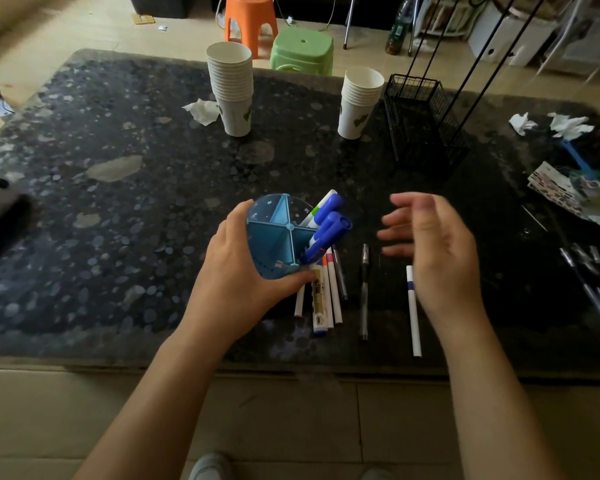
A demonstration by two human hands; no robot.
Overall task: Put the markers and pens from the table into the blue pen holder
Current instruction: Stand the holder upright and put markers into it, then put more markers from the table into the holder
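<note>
Head view: our left hand (238,271) clamps the blue pen holder (278,237), blue-capped markers (326,226) inside. Right hand (430,251) open, empty, at 3 o'clock. Loose pens (333,292) at holder's 5 o'clock; cup stacks (231,88), wire basket (421,123) at desk's (118,202) 12.

Bare arms, grey shoes

Both forearms are bare from the bottom edge of the view up to the wrists, with no sleeve showing on either. The left hand (238,271) and the right hand (437,252) wear no glove, ring, watch or band that can be seen. The right fingers are blurred. At the bottom edge, two light grey rounded shoe toes (210,467) show on the pale floor.
</note>
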